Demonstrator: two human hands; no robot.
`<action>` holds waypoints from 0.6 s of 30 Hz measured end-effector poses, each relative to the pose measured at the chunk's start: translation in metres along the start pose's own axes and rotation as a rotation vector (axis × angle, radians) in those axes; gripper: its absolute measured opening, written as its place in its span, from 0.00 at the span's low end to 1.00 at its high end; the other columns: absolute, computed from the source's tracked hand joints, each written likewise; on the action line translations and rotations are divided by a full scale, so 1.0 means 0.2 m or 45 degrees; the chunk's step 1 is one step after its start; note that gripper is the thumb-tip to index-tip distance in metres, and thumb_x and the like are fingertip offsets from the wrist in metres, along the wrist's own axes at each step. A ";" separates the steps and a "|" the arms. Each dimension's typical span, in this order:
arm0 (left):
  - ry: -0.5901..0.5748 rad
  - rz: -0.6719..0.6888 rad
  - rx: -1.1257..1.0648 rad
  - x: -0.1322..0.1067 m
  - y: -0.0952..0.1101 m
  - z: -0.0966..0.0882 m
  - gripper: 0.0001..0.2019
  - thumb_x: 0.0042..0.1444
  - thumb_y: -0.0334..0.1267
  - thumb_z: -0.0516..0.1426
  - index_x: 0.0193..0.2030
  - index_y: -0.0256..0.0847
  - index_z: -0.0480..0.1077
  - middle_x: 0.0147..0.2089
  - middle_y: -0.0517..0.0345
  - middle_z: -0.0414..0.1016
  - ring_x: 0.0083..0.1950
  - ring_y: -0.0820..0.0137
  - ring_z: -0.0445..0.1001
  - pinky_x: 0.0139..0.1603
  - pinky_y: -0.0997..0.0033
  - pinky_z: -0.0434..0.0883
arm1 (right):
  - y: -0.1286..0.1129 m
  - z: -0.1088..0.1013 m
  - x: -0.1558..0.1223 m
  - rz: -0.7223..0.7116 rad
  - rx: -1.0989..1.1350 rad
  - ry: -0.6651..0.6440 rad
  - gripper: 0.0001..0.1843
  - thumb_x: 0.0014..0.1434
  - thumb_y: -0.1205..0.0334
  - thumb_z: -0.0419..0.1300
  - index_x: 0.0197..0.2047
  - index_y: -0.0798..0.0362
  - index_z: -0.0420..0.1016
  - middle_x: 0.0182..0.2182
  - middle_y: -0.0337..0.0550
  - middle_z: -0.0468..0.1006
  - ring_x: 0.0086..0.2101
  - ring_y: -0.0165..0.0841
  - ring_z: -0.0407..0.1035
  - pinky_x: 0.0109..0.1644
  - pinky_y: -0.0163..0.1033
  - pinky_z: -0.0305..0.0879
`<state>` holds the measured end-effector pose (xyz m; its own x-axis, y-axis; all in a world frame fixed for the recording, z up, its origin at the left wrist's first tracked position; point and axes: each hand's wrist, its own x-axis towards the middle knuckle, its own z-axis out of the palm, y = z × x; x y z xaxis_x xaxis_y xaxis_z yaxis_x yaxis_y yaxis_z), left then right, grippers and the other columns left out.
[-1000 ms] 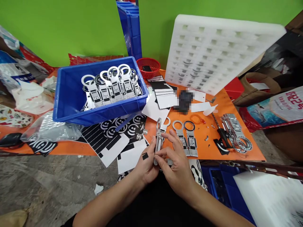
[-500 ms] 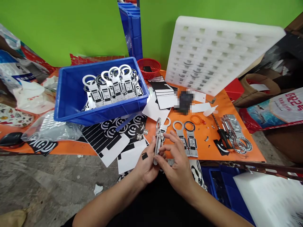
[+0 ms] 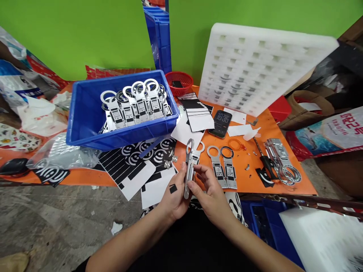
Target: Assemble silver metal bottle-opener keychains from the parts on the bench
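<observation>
My left hand [image 3: 173, 196] grips a flat silver metal piece with a ring at its top [image 3: 189, 166], held edge-on and upright over the near edge of the orange table [image 3: 255, 177]. A small black sticker [image 3: 173, 188] sits on the back of that hand. My right hand [image 3: 210, 190] is closed beside it, its thumb and fingers pinching the lower part of the same piece. Just right of my hands, two similar metal pieces [image 3: 224, 168] lie flat on the table. Black-and-white sticker sheets [image 3: 136, 162] lie to the left.
A blue bin [image 3: 85, 117] full of the same metal pieces stands at the back left. A white foam tray [image 3: 261, 68] leans at the back right. A phone [image 3: 220, 123], a red basket [image 3: 179, 81], a screwdriver [image 3: 263, 156] and a stack of metal pieces [image 3: 282, 160] are on the table.
My right hand's fingers have curled in from stretched out and closed on the metal piece. The left hand holds the piece in much the same place.
</observation>
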<state>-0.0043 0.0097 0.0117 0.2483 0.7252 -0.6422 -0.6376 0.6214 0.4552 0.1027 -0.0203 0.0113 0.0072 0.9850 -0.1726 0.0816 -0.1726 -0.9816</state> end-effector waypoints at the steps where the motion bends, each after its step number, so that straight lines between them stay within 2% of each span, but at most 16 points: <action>1: 0.011 0.015 0.013 0.00 0.00 0.00 0.17 0.49 0.51 0.66 0.33 0.38 0.73 0.28 0.61 0.71 0.28 0.74 0.68 0.29 0.76 0.65 | 0.00 0.00 0.00 0.013 0.020 -0.020 0.19 0.61 0.55 0.61 0.54 0.45 0.64 0.54 0.44 0.72 0.56 0.38 0.66 0.58 0.43 0.67; 9: -0.038 0.105 0.058 -0.01 0.00 0.02 0.18 0.51 0.51 0.65 0.30 0.36 0.72 0.25 0.61 0.68 0.26 0.76 0.64 0.28 0.77 0.64 | 0.00 -0.01 0.01 -0.005 -0.002 -0.104 0.21 0.60 0.56 0.62 0.55 0.45 0.61 0.55 0.45 0.72 0.57 0.38 0.67 0.60 0.45 0.65; 13: 0.015 0.079 0.013 -0.01 0.00 0.02 0.19 0.49 0.51 0.66 0.29 0.36 0.70 0.24 0.62 0.66 0.25 0.76 0.64 0.28 0.77 0.66 | 0.01 0.00 0.01 -0.032 -0.069 -0.093 0.22 0.61 0.56 0.61 0.56 0.46 0.61 0.56 0.46 0.71 0.57 0.38 0.66 0.60 0.45 0.66; 18: 0.028 0.069 -0.020 0.01 -0.01 0.00 0.17 0.53 0.51 0.64 0.31 0.37 0.70 0.24 0.63 0.64 0.23 0.77 0.61 0.20 0.78 0.58 | 0.02 0.01 0.01 -0.067 -0.034 -0.109 0.21 0.62 0.56 0.60 0.57 0.47 0.61 0.56 0.47 0.71 0.57 0.39 0.66 0.59 0.45 0.66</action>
<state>-0.0030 0.0102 0.0095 0.1969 0.7508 -0.6305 -0.6608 0.5767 0.4803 0.1011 -0.0187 0.0059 -0.0831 0.9883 -0.1282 0.1062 -0.1191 -0.9872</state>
